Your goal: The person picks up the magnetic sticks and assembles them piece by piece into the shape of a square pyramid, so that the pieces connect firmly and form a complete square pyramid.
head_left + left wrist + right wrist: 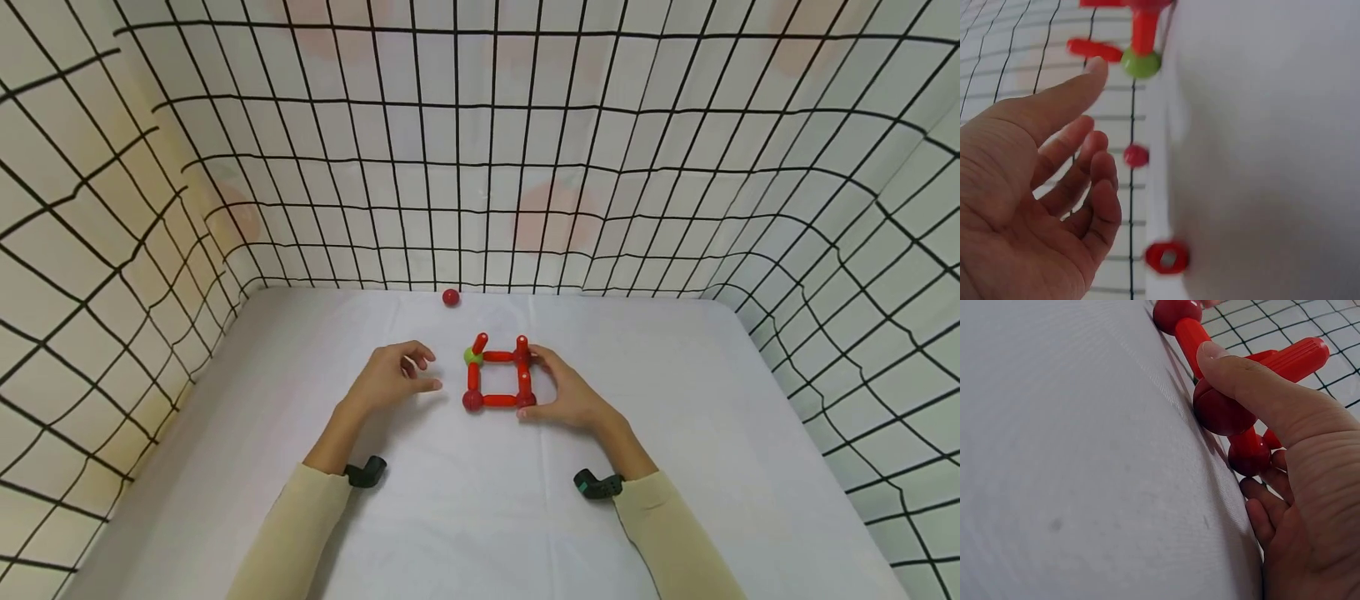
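Note:
A square frame of red toy rods [498,401] lies on the white cloth, joined by red balls [472,401] and one green ball [472,357]. Short rods stand up from three of its corners, such as the far right rod [522,343]. My right hand [570,396] grips the frame's right side, thumb at the near ball [1222,409] and fingers around the far ball [1249,456]. To the left of the frame, my left hand [393,373] hovers with fingers loosely bent and nothing in them. In the left wrist view, its thumb overlaps a red rod [1094,49].
A loose red ball [451,297] lies at the back of the cloth, close to the black wire grid [491,162]. The grid encloses the back and both sides. Beyond the left hand's fingers, a red piece [1167,257] shows in the left wrist view.

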### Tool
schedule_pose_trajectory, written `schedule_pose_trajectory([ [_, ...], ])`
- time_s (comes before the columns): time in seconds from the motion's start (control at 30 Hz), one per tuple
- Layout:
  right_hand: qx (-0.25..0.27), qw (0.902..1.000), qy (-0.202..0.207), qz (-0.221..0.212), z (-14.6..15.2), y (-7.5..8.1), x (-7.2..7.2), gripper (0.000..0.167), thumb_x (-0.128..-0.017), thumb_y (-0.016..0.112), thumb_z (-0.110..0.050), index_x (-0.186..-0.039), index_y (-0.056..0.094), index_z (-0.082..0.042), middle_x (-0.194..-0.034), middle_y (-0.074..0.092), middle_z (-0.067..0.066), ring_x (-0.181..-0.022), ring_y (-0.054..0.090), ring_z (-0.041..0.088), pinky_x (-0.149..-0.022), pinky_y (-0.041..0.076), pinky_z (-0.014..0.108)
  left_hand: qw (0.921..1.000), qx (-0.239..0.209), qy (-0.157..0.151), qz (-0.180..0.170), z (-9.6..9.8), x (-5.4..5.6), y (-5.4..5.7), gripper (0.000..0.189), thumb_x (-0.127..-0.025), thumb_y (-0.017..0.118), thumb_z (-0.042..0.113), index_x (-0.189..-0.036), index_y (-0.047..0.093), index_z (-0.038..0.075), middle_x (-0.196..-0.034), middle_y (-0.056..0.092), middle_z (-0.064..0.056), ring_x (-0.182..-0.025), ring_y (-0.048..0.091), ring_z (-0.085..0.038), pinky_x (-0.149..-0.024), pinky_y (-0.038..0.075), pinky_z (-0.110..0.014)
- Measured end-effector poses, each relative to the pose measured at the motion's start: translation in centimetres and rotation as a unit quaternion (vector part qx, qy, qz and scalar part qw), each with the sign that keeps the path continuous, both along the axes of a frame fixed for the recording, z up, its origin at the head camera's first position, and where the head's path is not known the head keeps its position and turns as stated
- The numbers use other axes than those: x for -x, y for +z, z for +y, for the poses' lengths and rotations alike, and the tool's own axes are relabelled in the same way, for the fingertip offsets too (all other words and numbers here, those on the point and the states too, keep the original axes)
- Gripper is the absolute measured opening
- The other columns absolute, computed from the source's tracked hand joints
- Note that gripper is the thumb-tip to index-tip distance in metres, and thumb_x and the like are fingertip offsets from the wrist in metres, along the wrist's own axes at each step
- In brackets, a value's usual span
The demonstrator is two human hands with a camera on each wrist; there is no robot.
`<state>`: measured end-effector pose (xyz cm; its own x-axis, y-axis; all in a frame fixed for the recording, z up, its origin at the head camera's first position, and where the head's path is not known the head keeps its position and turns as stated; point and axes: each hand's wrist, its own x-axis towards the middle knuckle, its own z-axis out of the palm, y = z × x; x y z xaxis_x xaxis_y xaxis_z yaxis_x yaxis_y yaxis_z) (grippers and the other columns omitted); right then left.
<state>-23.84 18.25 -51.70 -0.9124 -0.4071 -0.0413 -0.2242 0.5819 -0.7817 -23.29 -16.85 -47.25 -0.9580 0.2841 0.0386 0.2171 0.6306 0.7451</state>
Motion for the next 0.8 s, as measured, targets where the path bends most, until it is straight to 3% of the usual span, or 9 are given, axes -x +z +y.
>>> schedule_pose_trajectory([
  [0.17, 0.002, 1.0000, -0.001, -0.007, 0.0, -0.2, -0.2, 0.114, -0.069, 0.093, -0.052, -0.160, 0.026, -0.036, -0.167, 0.033, -0.002, -0.156, 0.030, 0.030, -0.123, 0.029, 0.060, 0.9959, 0.034, 0.071, -0.044, -3.1, -0.2, 1.0, 0.055, -0.079, 0.090, 0.040, -0.121, 0.066, 0.013, -0.106, 0.065, -0.009, -0.084, 0.059, -0.024, -0.064, 0.049, -0.031],
  [0.33, 0.000, 1.0000, -0.005, -0.005, 0.1, -0.5, -0.2, 0.114, -0.069, 0.093, -0.053, -0.160, 0.026, -0.037, -0.166, 0.034, -0.002, -0.156, 0.031, 0.030, -0.123, 0.029, 0.060, 0.9880, 0.078, 0.100, -0.087, -4.8, -0.1, 1.3, 0.067, -0.078, 0.088, 0.048, -0.128, 0.060, 0.013, -0.114, 0.064, -0.012, -0.095, 0.059, -0.028, -0.076, 0.048, -0.036],
  [0.6, 0.002, 1.0000, -0.001, 0.000, 0.0, -0.7, -0.1, 0.114, -0.069, 0.092, -0.055, -0.160, 0.026, -0.038, -0.167, 0.033, -0.003, -0.156, 0.030, 0.029, -0.123, 0.030, 0.060, 0.9813, 0.111, 0.113, -0.109, -5.5, 0.1, 0.3, 0.058, -0.079, 0.087, 0.047, -0.117, 0.062, 0.010, -0.112, 0.067, -0.014, -0.094, 0.060, -0.027, -0.072, 0.049, -0.031],
  [0.8, -0.002, 1.0000, 0.002, 0.006, 0.0, -0.4, 0.0, 0.114, -0.070, 0.092, -0.054, -0.161, 0.025, -0.036, -0.167, 0.032, -0.003, -0.156, 0.030, 0.028, -0.124, 0.028, 0.058, 0.9864, 0.078, 0.109, -0.095, -5.5, 0.4, -0.1, 0.042, -0.084, 0.084, 0.040, -0.112, 0.070, 0.011, -0.107, 0.070, -0.009, -0.093, 0.063, -0.024, -0.070, 0.051, -0.028],
])
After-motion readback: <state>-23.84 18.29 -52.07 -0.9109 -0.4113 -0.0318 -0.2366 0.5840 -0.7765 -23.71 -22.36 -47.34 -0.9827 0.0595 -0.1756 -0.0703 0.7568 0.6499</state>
